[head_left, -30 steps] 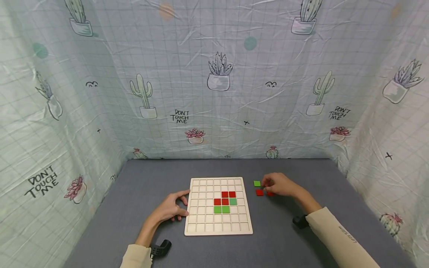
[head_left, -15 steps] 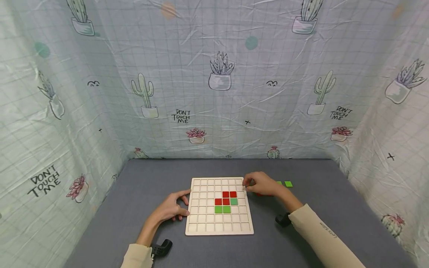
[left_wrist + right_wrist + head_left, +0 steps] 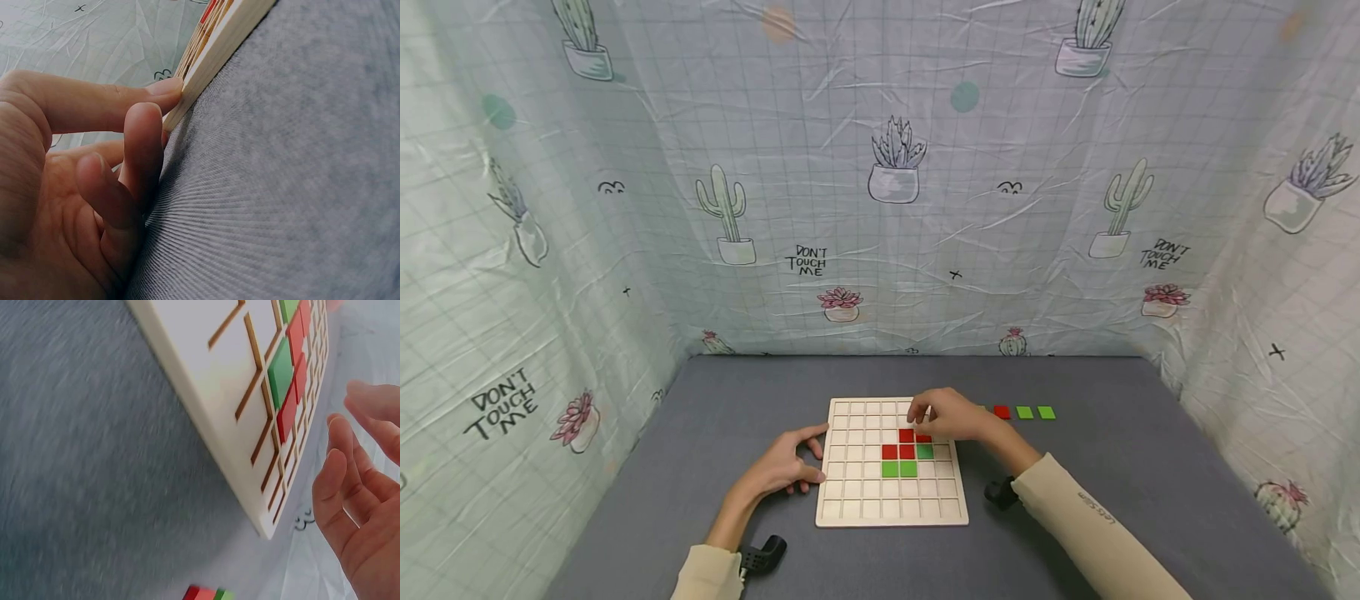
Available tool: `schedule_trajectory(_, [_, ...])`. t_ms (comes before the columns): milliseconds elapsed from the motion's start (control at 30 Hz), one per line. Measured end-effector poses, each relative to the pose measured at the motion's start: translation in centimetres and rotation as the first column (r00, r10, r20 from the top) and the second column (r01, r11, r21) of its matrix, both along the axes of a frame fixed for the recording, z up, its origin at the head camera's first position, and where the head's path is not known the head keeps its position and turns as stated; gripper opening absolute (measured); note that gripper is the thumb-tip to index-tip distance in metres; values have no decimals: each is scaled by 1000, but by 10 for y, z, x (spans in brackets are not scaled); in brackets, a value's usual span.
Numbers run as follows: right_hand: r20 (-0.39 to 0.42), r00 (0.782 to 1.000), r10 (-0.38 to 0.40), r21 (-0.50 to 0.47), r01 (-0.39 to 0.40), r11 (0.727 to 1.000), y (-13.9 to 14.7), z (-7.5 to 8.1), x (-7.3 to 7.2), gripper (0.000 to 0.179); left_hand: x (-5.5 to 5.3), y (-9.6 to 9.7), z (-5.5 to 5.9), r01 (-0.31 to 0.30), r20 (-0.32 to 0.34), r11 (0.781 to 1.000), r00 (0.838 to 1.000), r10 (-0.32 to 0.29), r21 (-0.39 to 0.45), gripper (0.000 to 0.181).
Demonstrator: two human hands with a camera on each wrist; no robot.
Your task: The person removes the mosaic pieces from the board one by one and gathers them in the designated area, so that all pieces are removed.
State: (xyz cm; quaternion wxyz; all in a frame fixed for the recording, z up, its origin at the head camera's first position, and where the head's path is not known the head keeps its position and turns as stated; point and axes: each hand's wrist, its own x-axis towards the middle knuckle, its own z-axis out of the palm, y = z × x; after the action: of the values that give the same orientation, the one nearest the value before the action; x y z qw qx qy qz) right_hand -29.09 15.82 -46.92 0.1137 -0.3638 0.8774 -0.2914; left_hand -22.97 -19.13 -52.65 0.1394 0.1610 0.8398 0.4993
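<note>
A pale wooden grid board (image 3: 856, 490) lies on the grey table, with red tiles (image 3: 890, 452) and green tiles (image 3: 890, 469) set in its middle and right cells. At its left edge is my left hand (image 3: 777, 463), thumb and index finger spread against the rim; the left wrist view shows the thumb tip (image 3: 165, 87) right at the wood. Over the board's upper right hovers my right hand (image 3: 951, 414), fingers bent with the tips close above the grid. It partly covers a red tile. I cannot tell whether a tile is between those fingertips.
Right of the board, loose tiles lie on the table: a red tile (image 3: 1002, 412), two green tiles (image 3: 1035, 412) and a green one partly behind the right hand. A patterned curtain (image 3: 895, 275) encloses the table's back and sides.
My right hand has moved left from the loose tiles, past the board's right edge, to above its upper right cells. The left hand stays at the left edge.
</note>
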Motion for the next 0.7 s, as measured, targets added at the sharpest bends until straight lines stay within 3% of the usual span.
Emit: schedule_trajectory(700, [53,998,36,41,-38,998,-40,-9,7,8,-1,0,0,-6,5,1000,1000,6,1,86])
